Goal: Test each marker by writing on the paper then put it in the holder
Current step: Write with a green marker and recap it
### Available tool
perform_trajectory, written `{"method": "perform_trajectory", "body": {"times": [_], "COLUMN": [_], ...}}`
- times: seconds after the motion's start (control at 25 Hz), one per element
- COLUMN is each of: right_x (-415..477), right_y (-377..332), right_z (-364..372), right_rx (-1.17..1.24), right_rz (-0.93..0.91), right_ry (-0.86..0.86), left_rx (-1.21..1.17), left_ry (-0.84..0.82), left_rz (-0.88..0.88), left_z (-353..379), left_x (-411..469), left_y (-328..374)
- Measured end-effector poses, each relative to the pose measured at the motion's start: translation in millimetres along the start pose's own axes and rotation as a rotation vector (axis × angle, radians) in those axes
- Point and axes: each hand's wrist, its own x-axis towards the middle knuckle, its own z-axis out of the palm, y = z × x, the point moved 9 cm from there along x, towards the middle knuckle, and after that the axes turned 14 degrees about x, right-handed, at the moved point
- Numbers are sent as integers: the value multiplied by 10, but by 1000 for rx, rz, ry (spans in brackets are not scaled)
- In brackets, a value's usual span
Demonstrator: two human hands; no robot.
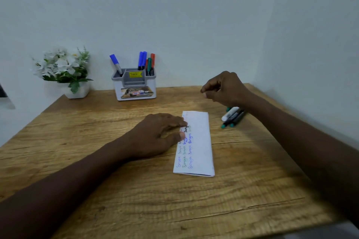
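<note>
step in hand, as judged: between markers. the right hand [223, 89] is hovering above the table [116, 190], between the holder [134, 91] and the loose markers [232, 117], which are lying in a small bunch just right of the paper [200, 141], partly under the right forearm. the right fingers [210, 88] are curling in toward the palm, thumb tip near the index; nothing is showing between them. the left hand [155, 134] is resting on the paper's left edge, fingers [180, 122] nearly straight, tips pressing the sheet flat beside the written test lines. the holder is standing at the table's back edge, carrying blue, green and red markers [144, 62]. next move, as judged: the right hand is needing to reach down to the bunch, pinch one marker clear of its neighbours and uncap it while the left is pinning the paper.
</note>
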Motion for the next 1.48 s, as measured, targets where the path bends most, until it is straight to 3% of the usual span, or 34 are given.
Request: {"method": "perform_trajectory", "body": {"times": [0.28,0.48,0.88,1.04,1.2,1.32,1.48], "right_x": [-200,-168,-122,-86,-96,-62,-171], "right_y": [548,594,324,19,-544,-693,-651], "right_z": [-351,-247,-9,21,-81,-102,342], "right_rx": [-307,-399,-450,-413,-58,420,923], "right_rz": [178,189,129,-62,-333,-202,43], "right_ry": [-136,-257,-432,-309,-21,81,1], "left_rx": [-40,-13,3,-36,-58,-185,-331], "left_ry": [31,23,29,16,35,200,400], "left_rz": [5,3,-6,-17,-108,-241,-360], "left_z": [-28,-21,-34,-33,-80,-240,-402], "left_x": [-41,-46,-43,-53,-66,-114,-202], "left_y": [-16,-36,-30,-35,-120,-231,-335]}}
